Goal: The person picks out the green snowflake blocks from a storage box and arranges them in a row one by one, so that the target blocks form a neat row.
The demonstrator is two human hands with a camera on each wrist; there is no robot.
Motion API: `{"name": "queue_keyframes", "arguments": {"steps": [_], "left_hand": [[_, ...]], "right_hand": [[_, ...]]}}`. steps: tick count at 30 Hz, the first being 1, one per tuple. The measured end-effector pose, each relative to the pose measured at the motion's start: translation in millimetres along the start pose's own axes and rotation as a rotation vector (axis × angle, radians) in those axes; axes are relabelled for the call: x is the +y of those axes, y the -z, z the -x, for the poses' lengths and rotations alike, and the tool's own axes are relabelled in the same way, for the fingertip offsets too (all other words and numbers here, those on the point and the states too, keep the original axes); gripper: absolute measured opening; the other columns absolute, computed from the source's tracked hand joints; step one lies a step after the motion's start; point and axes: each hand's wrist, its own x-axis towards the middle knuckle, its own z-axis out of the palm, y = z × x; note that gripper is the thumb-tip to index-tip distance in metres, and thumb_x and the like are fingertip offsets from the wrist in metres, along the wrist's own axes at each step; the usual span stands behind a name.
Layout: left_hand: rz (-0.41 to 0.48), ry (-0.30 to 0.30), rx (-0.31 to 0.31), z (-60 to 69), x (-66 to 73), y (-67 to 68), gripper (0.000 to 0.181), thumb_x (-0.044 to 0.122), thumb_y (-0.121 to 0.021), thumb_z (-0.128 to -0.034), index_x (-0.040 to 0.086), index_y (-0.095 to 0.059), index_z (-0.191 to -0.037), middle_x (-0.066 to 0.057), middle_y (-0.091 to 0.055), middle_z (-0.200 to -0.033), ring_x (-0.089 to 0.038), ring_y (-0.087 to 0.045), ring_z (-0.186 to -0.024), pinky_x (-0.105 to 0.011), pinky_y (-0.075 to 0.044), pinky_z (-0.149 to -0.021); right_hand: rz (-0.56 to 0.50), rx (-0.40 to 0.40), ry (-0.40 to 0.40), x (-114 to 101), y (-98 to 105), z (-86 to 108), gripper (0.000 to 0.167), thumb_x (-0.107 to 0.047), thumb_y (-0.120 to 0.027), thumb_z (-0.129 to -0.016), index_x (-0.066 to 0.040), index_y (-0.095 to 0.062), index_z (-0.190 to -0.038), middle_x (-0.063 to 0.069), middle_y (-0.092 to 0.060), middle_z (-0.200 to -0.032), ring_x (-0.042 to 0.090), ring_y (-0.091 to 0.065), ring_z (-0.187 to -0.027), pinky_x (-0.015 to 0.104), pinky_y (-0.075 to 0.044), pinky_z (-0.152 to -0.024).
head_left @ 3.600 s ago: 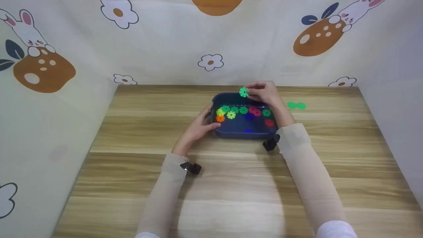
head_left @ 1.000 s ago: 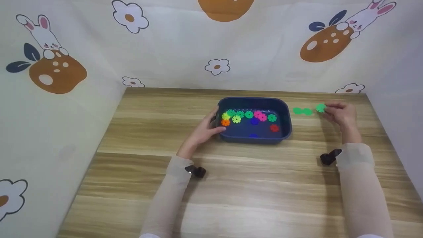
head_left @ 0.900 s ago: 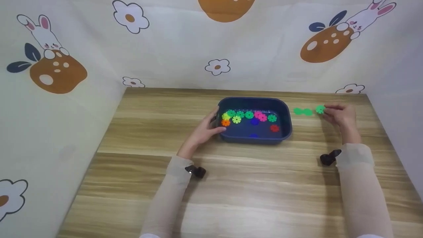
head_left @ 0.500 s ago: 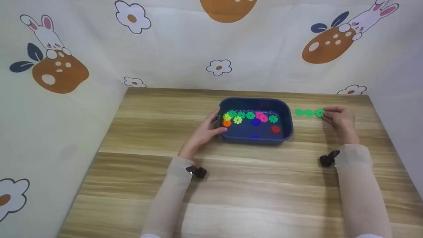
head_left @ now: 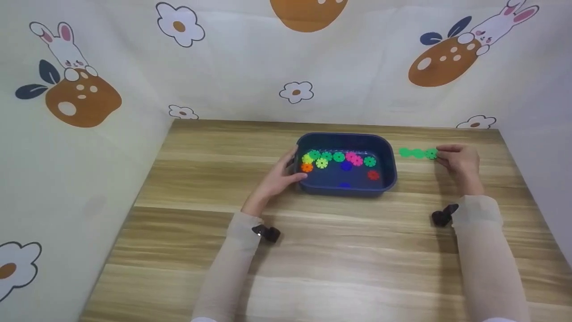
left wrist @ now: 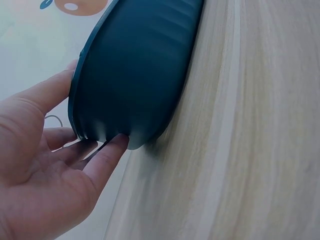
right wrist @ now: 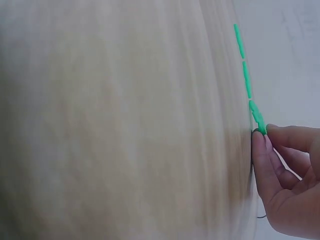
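Observation:
A dark blue tray [head_left: 344, 192] stands at the back middle, holding toothed discs in several colours. My left hand [head_left: 275, 179] grips its left end, thumb over the rim; in the left wrist view the fingers of the left hand [left wrist: 60, 165] touch the tray's end wall [left wrist: 130, 75]. Right of the tray, my right hand [head_left: 462, 165] pinches a green disc [head_left: 431, 154] beside two flat green discs [head_left: 411, 153] in a row. In the right wrist view, that pinched disc [right wrist: 257, 117] is slightly tilted between the thumb and fingers of the right hand [right wrist: 290, 175].
The wooden table [head_left: 339, 250] meets a patterned cloth wall [head_left: 232, 58] right behind the tray and green discs. More cloth stands along the left and right sides. Inside the tray are pink discs [head_left: 354, 158], a red disc [head_left: 373, 175] and an orange disc [head_left: 307, 167].
My right hand has carried a green disc from above the tray to the right, then down and slightly left to the end of the green row. My left hand has stayed on the tray.

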Motion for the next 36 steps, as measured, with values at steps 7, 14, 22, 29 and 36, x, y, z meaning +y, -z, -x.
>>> {"name": "queue_keyframes", "arguments": {"steps": [7, 14, 22, 29, 36], "left_hand": [[0.016, -0.015, 0.0, 0.2, 0.3, -0.6, 0.085, 0.011, -0.071, -0.0913, 0.009, -0.021, -0.159, -0.013, -0.02, -0.167, -0.035, -0.026, -0.152, -0.043, -0.026, -0.125], [0.013, 0.013, 0.004, 1.6, 0.8, -1.0, 0.083, 0.012, -0.071, -0.0919, 0.012, -0.022, -0.159, -0.012, -0.021, -0.167, -0.034, -0.027, -0.152, -0.044, -0.026, -0.125], [0.003, 0.022, -0.004, 1.0, 0.7, 0.2, 0.085, 0.019, -0.072, -0.0918, 0.015, -0.022, -0.16, -0.01, -0.02, -0.167, -0.032, -0.027, -0.152, -0.043, -0.026, -0.125], [-0.011, 0.019, -0.012, 1.3, -0.7, 1.3, 0.086, 0.023, -0.073, -0.0918, 0.015, -0.021, -0.16, -0.01, -0.02, -0.167, -0.032, -0.028, -0.152, -0.043, -0.024, -0.126], [0.03, -0.014, -0.006, 0.0, 0.0, -0.2, 0.085, 0.012, -0.072, -0.0914, 0.008, -0.02, -0.159, -0.015, -0.019, -0.167, -0.035, -0.027, -0.152, -0.042, -0.026, -0.125]], "right_hand": [[-0.243, -0.033, 0.006, -1, 4, 5.1, 0.018, 0.005, -0.065, -0.091, -0.012, -0.071, -0.089, -0.011, -0.07, -0.075, -0.001, -0.069, -0.075, 0.016, -0.059, -0.076], [-0.131, -0.05, 0.029, -14, 4, 9.5, 0.011, -0.004, -0.064, -0.094, -0.007, -0.065, -0.105, -0.017, -0.069, -0.073, -0.002, -0.069, -0.072, 0.016, -0.059, -0.072], [-0.224, -0.075, 0.104, -34, -9, 19.7, 0.013, 0.003, -0.063, -0.093, -0.008, -0.068, -0.098, -0.011, -0.071, -0.076, 0.0, -0.069, -0.073, 0.015, -0.059, -0.072], [-0.212, -0.085, 0.168, -42, -27, 26.0, 0.019, -0.002, -0.065, -0.093, 0.002, -0.065, -0.112, -0.01, -0.071, -0.08, 0.001, -0.069, -0.076, 0.017, -0.06, -0.075], [-0.268, -0.133, 0.208, -57, -44, 38.4, 0.014, 0.001, -0.065, -0.092, -0.011, -0.073, -0.092, -0.007, -0.072, -0.079, 0.003, -0.07, -0.071, 0.018, -0.06, -0.071]]}}
